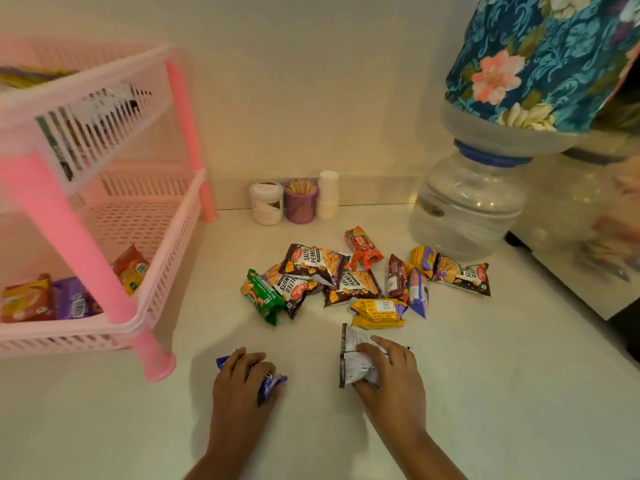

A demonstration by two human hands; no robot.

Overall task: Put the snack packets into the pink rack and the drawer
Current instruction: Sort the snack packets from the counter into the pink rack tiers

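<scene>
A heap of several snack packets (349,275) lies in the middle of the white counter, among them salted peanut bags, a green packet (259,301) and a yellow one (377,311). My left hand (242,386) grips a blue biscuit packet (272,384) low on the counter. My right hand (389,370) holds a dark packet with its white printed back up (353,355), just in front of the heap. The pink rack (166,271) stands at the left; its lower shelf holds several packets (72,299). No drawer shows.
A water dispenser with a clear bottle (467,206) under a floral cover (540,60) stands at the right back. A white jar (266,202), a purple cup of sticks (300,201) and stacked paper cups (327,195) line the back wall.
</scene>
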